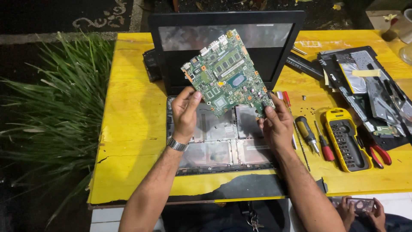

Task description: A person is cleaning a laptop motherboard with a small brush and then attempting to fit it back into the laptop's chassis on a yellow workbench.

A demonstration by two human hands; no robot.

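A green laptop circuit board [225, 74] is held up, tilted, above an opened laptop base [223, 137]. My left hand [185, 111] pinches its lower left edge. My right hand [277, 120] grips its lower right corner. On my left wrist sits a metal watch [177, 144]. Behind the board the laptop screen [266, 43] stands upright. The bare base shows grey metal shielding with no board in it.
The yellow table [128, 129] carries screwdrivers [308, 134], a yellow bit case [345, 139], red-handled pliers [380, 154] and a removed laptop cover [369, 88] at the right. A battery [150, 64] lies behind left. Grass [51, 111] borders the left edge. Another person's hands [362, 211] hold a phone at lower right.
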